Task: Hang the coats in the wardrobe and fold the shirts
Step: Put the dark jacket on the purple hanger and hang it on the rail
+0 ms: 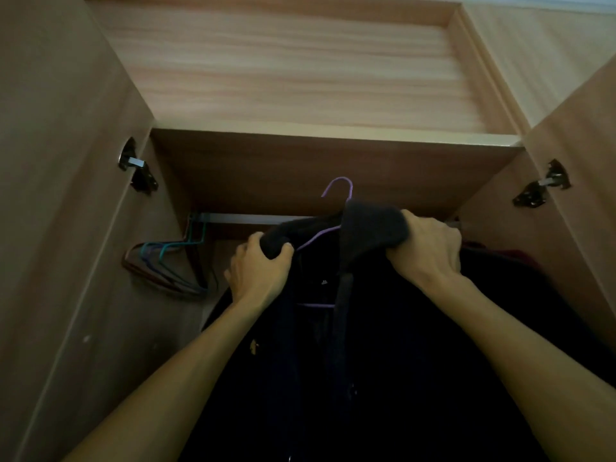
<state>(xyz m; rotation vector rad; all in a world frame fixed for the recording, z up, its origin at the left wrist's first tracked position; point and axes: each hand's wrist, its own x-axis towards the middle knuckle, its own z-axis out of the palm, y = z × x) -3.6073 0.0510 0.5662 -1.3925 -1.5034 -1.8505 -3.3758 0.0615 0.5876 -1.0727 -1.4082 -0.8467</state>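
Head view: left hand and right hand, each grip closed on the coat; wardrobe rail holds spare hangers.

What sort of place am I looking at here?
Most likely the inside of a home wardrobe: a metal rail runs under a wooden shelf, spare hangers dangle at its left end, and the left hand and right hand hold a dark coat on a purple hanger.

— Where is the rail bare?
— From the empty hangers bunched at its left end to the dark coat held across its middle.
— And above the rail?
— The shelf, close over it.
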